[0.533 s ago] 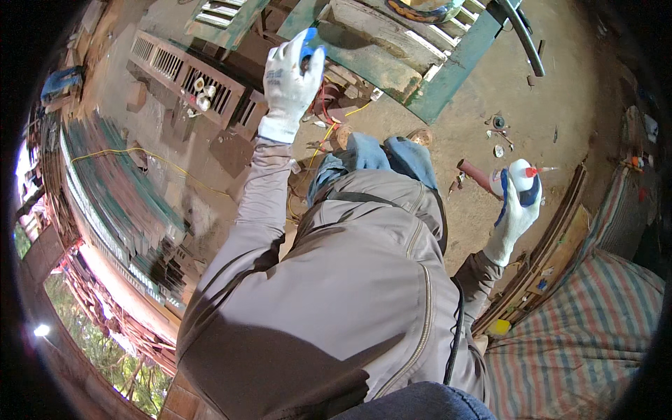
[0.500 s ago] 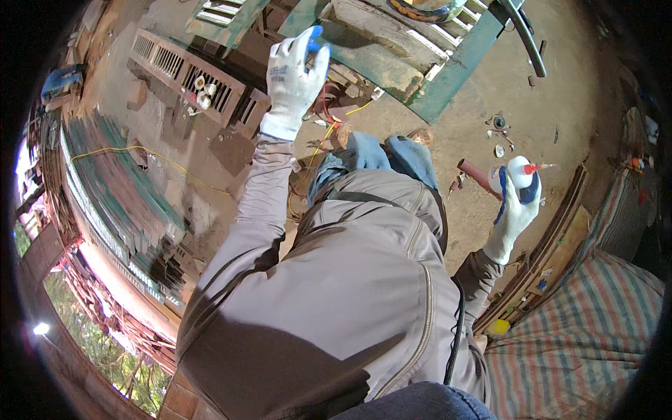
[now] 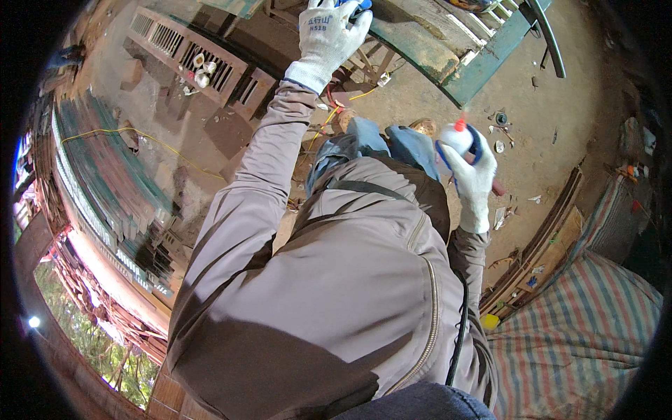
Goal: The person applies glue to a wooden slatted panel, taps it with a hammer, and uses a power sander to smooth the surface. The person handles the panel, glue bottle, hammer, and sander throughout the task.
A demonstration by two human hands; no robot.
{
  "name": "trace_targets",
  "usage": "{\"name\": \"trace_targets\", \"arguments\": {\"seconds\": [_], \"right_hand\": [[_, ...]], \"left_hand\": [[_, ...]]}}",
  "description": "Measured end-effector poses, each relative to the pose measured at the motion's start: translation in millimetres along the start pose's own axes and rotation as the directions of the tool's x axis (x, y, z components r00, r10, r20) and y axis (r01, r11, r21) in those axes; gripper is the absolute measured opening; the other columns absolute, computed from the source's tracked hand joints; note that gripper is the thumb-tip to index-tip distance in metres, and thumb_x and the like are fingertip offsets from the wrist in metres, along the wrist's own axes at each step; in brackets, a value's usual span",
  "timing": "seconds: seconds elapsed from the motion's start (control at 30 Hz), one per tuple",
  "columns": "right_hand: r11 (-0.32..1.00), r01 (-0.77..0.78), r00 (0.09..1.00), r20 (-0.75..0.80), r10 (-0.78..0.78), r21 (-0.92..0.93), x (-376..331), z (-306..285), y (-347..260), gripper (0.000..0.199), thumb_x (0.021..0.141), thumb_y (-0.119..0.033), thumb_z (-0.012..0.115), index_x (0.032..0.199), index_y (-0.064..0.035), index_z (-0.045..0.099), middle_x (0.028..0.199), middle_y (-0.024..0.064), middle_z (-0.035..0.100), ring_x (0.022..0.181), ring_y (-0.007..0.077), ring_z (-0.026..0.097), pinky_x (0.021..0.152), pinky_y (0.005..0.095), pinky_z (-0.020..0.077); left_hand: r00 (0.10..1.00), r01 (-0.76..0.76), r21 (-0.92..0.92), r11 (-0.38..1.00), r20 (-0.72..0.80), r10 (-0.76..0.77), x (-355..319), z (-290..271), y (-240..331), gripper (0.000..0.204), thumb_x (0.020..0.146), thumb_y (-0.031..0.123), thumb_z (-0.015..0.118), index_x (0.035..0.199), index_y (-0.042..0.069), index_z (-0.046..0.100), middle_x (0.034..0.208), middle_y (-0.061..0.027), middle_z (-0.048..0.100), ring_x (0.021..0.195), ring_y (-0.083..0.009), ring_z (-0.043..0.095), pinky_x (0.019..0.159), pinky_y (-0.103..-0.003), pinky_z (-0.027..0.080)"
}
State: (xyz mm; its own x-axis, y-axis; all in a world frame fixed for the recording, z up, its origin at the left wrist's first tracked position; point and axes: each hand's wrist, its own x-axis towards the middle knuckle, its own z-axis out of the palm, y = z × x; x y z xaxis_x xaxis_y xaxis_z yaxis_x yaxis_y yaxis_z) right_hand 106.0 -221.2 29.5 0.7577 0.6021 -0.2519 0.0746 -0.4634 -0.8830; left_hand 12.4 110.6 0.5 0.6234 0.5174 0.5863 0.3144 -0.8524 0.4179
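Note:
My right hand point(image 3: 474, 175), in a white glove with blue-coated fingers, is wrapped round a small white squeeze bottle point(image 3: 456, 137). Its red nozzle points up, toward the near corner of a green-painted wooden frame point(image 3: 465, 84). Also gloved, my left hand point(image 3: 327, 35) is at the top edge of the view, beside the frame's left end. Its thumb is bent up to the blue fingertips, so it looks closed. Whatever it may hold is hidden, and the fingertips are partly cut off.
A brown slatted panel point(image 3: 189, 59) with small white cups point(image 3: 202, 70) lies to the left, beyond stacked green slats point(image 3: 115, 164). A yellow cord point(image 3: 150, 140) crosses there. A brown tube point(image 3: 498, 187), a small tin point(image 3: 501, 118) and striped sheeting point(image 3: 574, 329) are at the right.
My right hand has brought the bottle left, closer to the green frame, and its nozzle has swung from pointing right to upward. My left hand has moved up and right, its thumb and fingers closer together.

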Motion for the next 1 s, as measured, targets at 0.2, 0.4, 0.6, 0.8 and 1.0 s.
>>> {"name": "trace_targets", "arguments": {"seconds": [0.2,0.4,0.6,0.8,1.0], "right_hand": [[0.996,-0.036,0.991,0.125,0.046,-0.076,2,33,-11,0.040,0.082,-0.024,0.085,0.108,0.0030,0.073,0.094,0.0096,0.076,0.084,0.0141,0.070,0.079,0.0309,0.0558],[0.993,-0.095,0.987,0.133,0.085,0.073,0,39,-4,0.033,0.087,-0.023,0.082,0.108,0.0016,0.074,0.092,0.0061,0.076,0.082,0.0105,0.069,0.076,0.0273,0.0549],[0.948,-0.225,0.970,0.146,0.195,0.227,-8,44,-26,0.029,0.092,-0.022,0.078,0.110,0.0010,0.074,0.093,0.0029,0.074,0.082,0.0087,0.067,0.073,0.0250,0.0533],[0.896,-0.296,0.954,0.151,0.260,0.330,-11,46,-30,0.029,0.093,-0.020,0.077,0.113,0.0009,0.073,0.096,0.0033,0.073,0.083,0.0095,0.066,0.074,0.0255,0.0537],[0.852,-0.333,0.940,0.211,0.268,0.403,-9,42,-31,0.029,0.094,-0.019,0.076,0.114,0.0009,0.071,0.097,0.0035,0.072,0.081,0.0098,0.067,0.070,0.0255,0.0539]], "left_hand": [[1.000,0.001,-0.009,1.000,0.017,-0.001,-2,0,-6,0.012,0.083,0.019,0.076,0.094,0.013,0.075,0.093,-0.0072,0.069,0.094,-0.0294,0.064,0.080,-0.043,0.053],[0.999,-0.028,-0.010,1.000,-0.026,0.028,-1,-4,-10,0.011,0.083,0.020,0.075,0.092,0.013,0.074,0.090,-0.0072,0.068,0.091,-0.0294,0.063,0.075,-0.044,0.053],[0.999,-0.021,-0.040,0.999,-0.035,0.019,-4,2,-11,0.011,0.083,0.020,0.075,0.090,0.013,0.075,0.090,-0.0068,0.069,0.091,-0.0296,0.064,0.076,-0.044,0.053],[0.999,-0.034,-0.045,0.998,-0.032,0.032,-1,2,-10,0.010,0.083,0.019,0.074,0.090,0.013,0.074,0.089,-0.0069,0.068,0.092,-0.0300,0.063,0.077,-0.044,0.053],[0.999,-0.010,-0.045,0.999,-0.032,0.009,-2,-4,-9,0.009,0.083,0.019,0.074,0.089,0.012,0.075,0.088,-0.0072,0.068,0.091,-0.0302,0.063,0.076,-0.045,0.053]]}}
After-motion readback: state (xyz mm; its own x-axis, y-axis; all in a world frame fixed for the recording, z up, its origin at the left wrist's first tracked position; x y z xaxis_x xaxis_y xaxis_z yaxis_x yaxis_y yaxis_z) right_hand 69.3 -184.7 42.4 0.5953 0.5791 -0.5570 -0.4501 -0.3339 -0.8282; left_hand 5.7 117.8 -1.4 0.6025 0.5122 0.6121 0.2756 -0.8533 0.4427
